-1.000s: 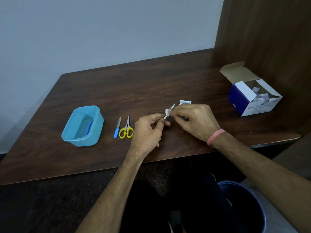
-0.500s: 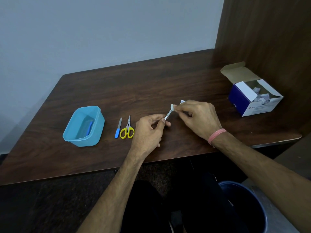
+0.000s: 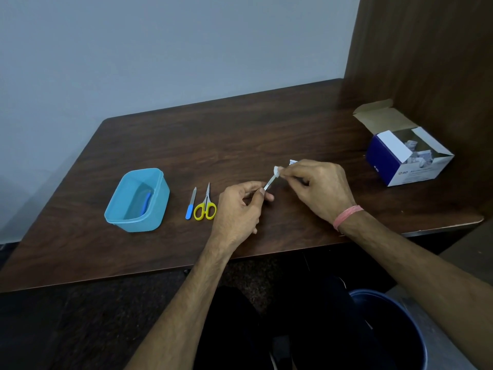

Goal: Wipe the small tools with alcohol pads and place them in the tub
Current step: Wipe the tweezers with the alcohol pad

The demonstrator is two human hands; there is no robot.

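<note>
"BD" is the only legible print on the open pad box. The left hand pinches a slim metal tool; the right hand pinches a white pad around its far tip. The tool's type is unclear. The blue tub sits well left of the fingers.

The open cardboard box shows a "BD" logo; its other print is unreadable.

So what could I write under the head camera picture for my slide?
Left hand holds a small metal tool while right hand wipes its tip with a pad.
</note>
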